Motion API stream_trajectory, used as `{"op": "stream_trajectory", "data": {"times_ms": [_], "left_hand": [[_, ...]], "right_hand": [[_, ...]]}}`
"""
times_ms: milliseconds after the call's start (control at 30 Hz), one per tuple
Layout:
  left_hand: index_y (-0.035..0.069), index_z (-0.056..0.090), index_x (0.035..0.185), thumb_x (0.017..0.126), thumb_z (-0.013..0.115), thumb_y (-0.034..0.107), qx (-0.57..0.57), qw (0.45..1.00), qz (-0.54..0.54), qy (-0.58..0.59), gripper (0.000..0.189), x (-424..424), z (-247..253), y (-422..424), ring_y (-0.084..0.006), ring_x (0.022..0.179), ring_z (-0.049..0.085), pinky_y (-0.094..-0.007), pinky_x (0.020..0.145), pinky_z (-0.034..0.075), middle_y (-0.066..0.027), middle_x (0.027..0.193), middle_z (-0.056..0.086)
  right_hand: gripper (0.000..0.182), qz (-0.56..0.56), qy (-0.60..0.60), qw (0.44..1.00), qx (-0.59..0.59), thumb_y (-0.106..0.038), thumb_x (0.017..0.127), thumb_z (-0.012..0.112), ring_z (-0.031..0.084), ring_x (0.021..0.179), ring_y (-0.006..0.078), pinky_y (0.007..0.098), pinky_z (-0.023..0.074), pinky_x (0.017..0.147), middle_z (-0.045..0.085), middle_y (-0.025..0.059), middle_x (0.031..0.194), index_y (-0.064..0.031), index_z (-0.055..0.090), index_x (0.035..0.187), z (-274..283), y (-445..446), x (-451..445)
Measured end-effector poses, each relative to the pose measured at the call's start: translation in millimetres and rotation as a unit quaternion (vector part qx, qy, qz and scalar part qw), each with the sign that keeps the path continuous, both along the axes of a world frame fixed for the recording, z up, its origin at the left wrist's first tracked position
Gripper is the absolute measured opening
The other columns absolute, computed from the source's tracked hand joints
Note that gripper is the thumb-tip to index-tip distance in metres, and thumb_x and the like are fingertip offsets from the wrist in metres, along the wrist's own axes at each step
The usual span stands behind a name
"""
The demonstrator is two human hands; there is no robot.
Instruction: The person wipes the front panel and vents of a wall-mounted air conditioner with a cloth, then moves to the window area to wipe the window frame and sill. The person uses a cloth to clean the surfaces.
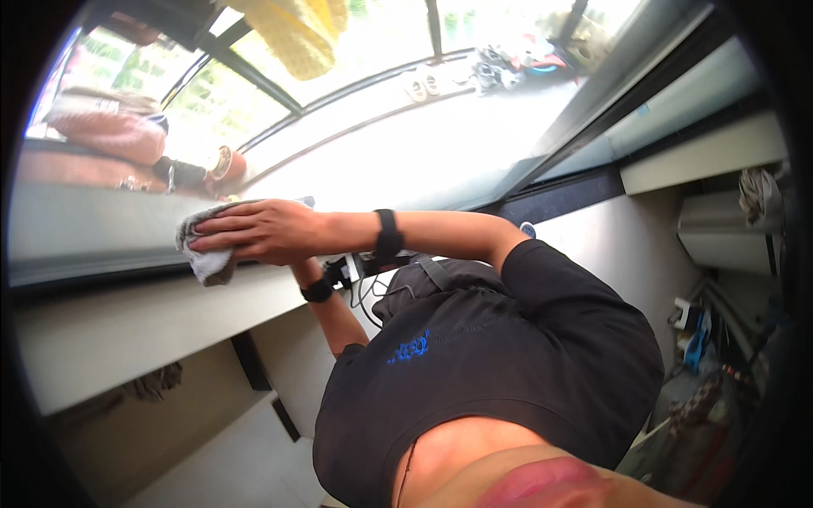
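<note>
A folded grey cloth (219, 270) lies under my right hand (267, 232), its fingers stretched over it and its lower end hanging free. My hand holds the cloth at the glass panel (95, 219), near the dark frame along its lower edge. My right forearm, with a black band at the wrist, reaches across from the right. Behind and below it rises my left forearm, also with a black wristband. My left hand is hidden behind the right one, so what it holds or touches cannot be seen.
Beyond the glass are a potted plant (228, 164), a pink bundle (114, 133), a hanging yellow cloth (298, 38) and pale shoes (422, 84). A slanting metal door frame (571, 120) stands right. Below the panel runs a pale ledge (140, 330). Cables and a dark bag (432, 286) are near my torso.
</note>
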State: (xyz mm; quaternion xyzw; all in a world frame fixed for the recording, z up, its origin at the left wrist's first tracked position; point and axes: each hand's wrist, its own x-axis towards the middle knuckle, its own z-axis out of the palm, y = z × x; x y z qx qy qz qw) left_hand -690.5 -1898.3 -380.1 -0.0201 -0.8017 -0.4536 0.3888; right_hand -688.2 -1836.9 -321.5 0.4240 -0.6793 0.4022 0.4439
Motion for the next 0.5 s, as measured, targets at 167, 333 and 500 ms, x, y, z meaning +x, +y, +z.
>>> {"op": "stream_trajectory", "data": {"times_ms": [167,333,500], "left_hand": [[-0.002,0.051,0.139,0.081,0.067,0.026,-0.017,0.997,-0.070,-0.004,0.066,-7.5,-20.4,46.5,-0.0343,0.132,0.052,-0.0423,0.111,0.041,-0.0207,0.148,0.045],[-0.004,0.050,0.140,0.082,0.065,0.024,-0.066,0.976,-0.200,0.062,0.066,-19.3,-8.7,138.4,-0.0344,0.134,0.051,-0.0414,0.111,0.042,-0.0220,0.151,0.042],[-0.006,0.048,0.141,0.083,0.063,0.022,-0.095,0.925,-0.308,0.200,0.067,-9.5,37.0,255.4,-0.0345,0.135,0.050,-0.0405,0.110,0.042,-0.0232,0.155,0.039]], "right_hand": [[0.057,-0.117,0.030,0.989,0.082,-0.025,0.093,0.059,0.046,0.138,0.0087,0.0263,0.0410,0.114,0.044,-0.0117,0.153,-0.0256,0.047,0.148,12.2,121.3,2.7],[0.059,-0.201,0.009,0.980,0.015,-0.024,0.078,0.073,0.051,0.132,0.0142,0.0323,0.0429,0.113,0.049,-0.0088,0.148,-0.0202,0.058,0.136,6.8,205.1,13.8],[0.077,-0.302,-0.089,0.949,0.011,-0.044,0.077,0.080,0.058,0.125,0.0350,0.0475,0.0483,0.105,0.057,0.0182,0.137,-0.0050,0.054,0.138,3.3,317.1,51.9]]}}
